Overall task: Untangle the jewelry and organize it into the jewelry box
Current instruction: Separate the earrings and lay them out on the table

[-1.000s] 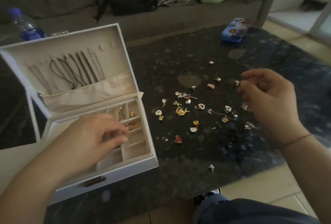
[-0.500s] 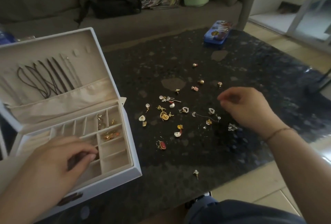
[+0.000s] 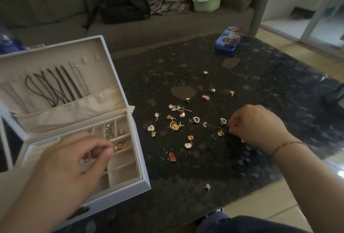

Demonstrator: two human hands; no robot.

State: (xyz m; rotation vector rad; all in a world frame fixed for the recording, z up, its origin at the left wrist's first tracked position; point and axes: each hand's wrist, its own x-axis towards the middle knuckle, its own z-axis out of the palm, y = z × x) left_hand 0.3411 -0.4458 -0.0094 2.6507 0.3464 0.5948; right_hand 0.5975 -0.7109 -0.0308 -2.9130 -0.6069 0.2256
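The white jewelry box stands open at the left of the dark table, with dark cords hanging in its lid. Gold earrings lie in some compartments. My left hand hovers over the compartments, thumb and fingers pinched on a small pale piece. Several loose earrings are scattered mid-table. My right hand rests on the table among them and pinches the end of a thin wire that leads to a moon charm.
A blue tin sits at the table's far side. One stray earring lies near the front edge. Behind the table is a sofa with a black backpack and a green bowl. A bottle stands far left.
My right hand came down from mid-air to the table and took hold of the thin wire. My left hand stayed over the box compartments, fingers still pinched.
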